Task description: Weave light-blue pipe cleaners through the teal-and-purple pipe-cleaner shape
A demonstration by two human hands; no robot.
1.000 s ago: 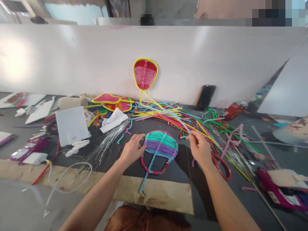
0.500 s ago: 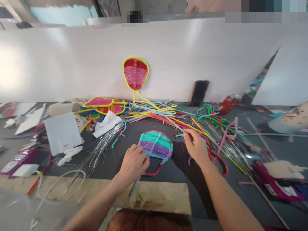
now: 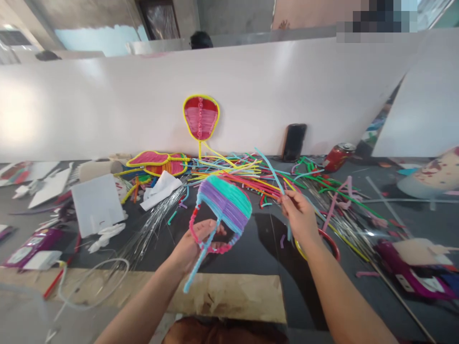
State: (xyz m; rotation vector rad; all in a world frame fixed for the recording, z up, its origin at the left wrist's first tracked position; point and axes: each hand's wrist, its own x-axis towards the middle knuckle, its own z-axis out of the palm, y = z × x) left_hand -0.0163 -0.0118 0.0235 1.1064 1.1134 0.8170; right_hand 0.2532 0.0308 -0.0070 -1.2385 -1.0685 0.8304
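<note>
My left hand (image 3: 195, 241) grips a pipe-cleaner frame (image 3: 225, 205) by its lower rim, tilted above the dark table. Teal and purple rows fill its upper part; the red-edged lower part is an open loop, and a light-blue stem sticks out toward me. A single light-blue pipe cleaner (image 3: 270, 167) is pinched in my right hand (image 3: 297, 212), its long end pointing up and left. Just beyond both hands lies a heap of loose pipe cleaners (image 3: 229, 167) in yellow, red, blue and green. Red-handled scissors (image 3: 332, 243) lie partly hidden beneath my right forearm.
A yellow-rimmed pink piece (image 3: 201, 117) stands against the white board (image 3: 251, 86). At the back right are a phone (image 3: 294, 142) and a red can (image 3: 339, 156). Wire bundles (image 3: 154, 215) lie on the left, near a white card (image 3: 96, 203). Purple glue guns (image 3: 34, 246) rest at both sides.
My left hand has lifted and turned the woven frame, so its stem now points toward me. My right hand has drawn the light-blue pipe cleaner away from the heap, its end now raised.
</note>
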